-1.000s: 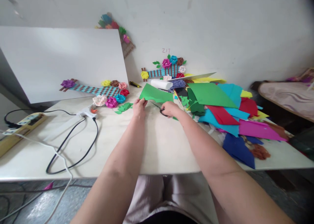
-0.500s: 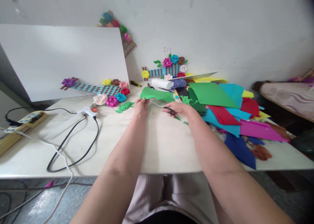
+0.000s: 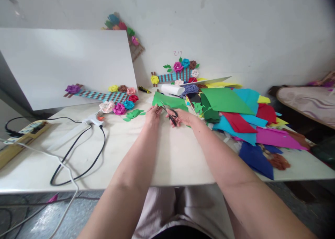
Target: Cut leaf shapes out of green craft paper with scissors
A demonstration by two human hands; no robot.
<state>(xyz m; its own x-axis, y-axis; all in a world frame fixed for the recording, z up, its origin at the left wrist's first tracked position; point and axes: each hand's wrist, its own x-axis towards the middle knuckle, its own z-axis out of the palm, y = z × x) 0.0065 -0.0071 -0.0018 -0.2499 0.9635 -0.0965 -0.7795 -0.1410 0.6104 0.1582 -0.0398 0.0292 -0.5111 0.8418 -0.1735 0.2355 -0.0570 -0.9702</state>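
My left grip is closed at the near left edge of a green sheet, pinching it between thumb and fingers. My right grip is curled around the black handles of the scissors, whose blades slant up and to the left over the sheet's near edge, their tips close to my left fingers; how far the blades are parted I can't tell. The sheet sits just beyond my 2 hands, above the desk, in front of a white roll. Beside my left grip lies a small group of green cut pieces. Farther left I have a woven piece ringed with 7 paper flowers, and nearer me a white glue gun with its cord looped on the desk. To my right, overlapping coloured sheets spread in a heap.
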